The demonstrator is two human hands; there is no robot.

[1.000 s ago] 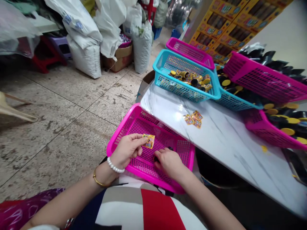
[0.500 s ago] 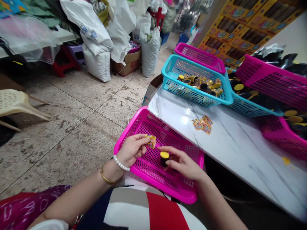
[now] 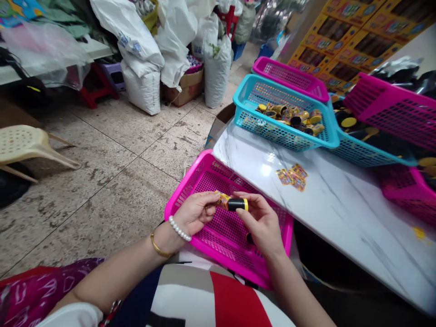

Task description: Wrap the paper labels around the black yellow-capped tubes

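My left hand, with a pearl bracelet at its wrist, pinches a small printed yellow-orange label sleeve. In my right hand is a small black container with a yellow cap, gripped between thumb and fingers. It lies on its side, its black end meeting the sleeve's opening; whether it has entered cannot be made out. Both hands are above a pink basket on my lap. Inside that basket, a dark round piece shows partly beneath my right hand.
Several flat labels lie on the white marbled table. A blue basket there holds several yellow-labelled containers. Pink baskets with dark parts are stacked at right. White sacks and a cream stool stand on the floor.
My right hand has raised the black container and turned it from upright to sideways, bringing it against the sleeve in my left hand. The view has shifted slightly.
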